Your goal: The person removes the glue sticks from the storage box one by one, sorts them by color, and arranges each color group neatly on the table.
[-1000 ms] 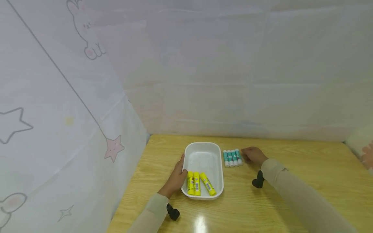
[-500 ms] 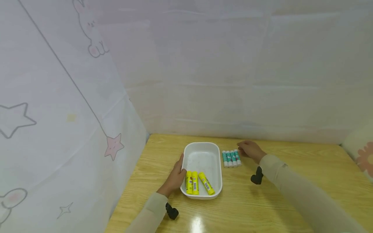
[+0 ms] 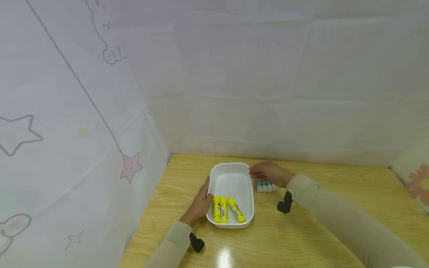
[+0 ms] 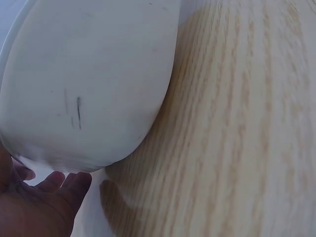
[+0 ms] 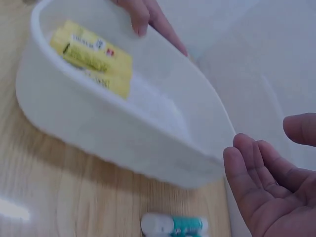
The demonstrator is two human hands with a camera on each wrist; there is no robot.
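Observation:
A white plastic tray (image 3: 231, 182) lies on the wooden table. Several yellow glue sticks (image 3: 223, 209) are at its near end; in the head view two lie side by side and one slants apart. My left hand (image 3: 200, 203) grips the tray's left side, thumb over the rim and fingers outside. At the tray's far right corner is my right hand (image 3: 270, 173), its fingers extended and the thumb apart; in the right wrist view the fingertips (image 5: 242, 143) meet the rim or nearly so. Partly hidden below that hand, teal-and-white glue sticks (image 3: 264, 187) stand in a row.
The wooden table (image 3: 301, 230) reaches to a pale cloth backdrop (image 3: 268, 93) behind and another printed cloth (image 3: 100, 167) at the left. A black wrist camera (image 3: 285, 203) sits on the right sleeve, another (image 3: 197, 242) on the left.
My right hand has moved left from beside the teal glue sticks, over them, to the tray's far right corner, its fingers straightening. The left hand keeps its grip on the tray.

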